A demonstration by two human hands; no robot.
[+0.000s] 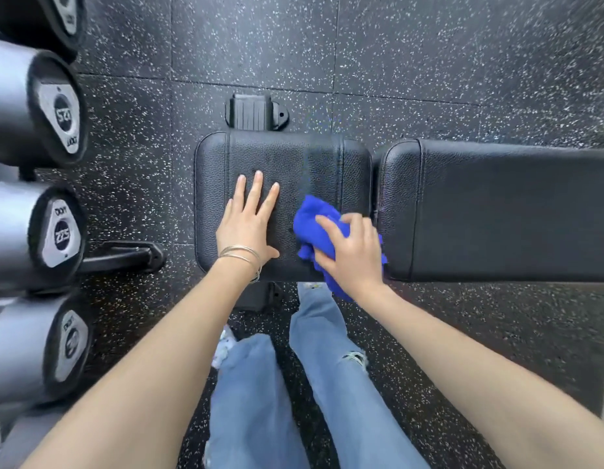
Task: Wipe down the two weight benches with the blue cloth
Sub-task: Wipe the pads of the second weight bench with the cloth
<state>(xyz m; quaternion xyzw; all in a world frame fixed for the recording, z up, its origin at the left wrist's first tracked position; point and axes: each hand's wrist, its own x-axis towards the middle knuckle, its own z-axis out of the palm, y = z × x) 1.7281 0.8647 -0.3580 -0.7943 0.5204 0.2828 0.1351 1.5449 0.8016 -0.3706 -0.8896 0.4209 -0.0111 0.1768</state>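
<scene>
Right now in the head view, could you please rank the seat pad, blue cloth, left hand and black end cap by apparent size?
1. seat pad
2. blue cloth and left hand: alike, cloth partly under right hand
3. black end cap

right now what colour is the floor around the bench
The floor is black with white speckles, head view.

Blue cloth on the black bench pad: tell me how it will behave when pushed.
The bunched blue fuzzy cloth looks floppy and light, crumpled in folds under the right hand. It will likely drag, not slip, on the grained black seat pad.
</scene>
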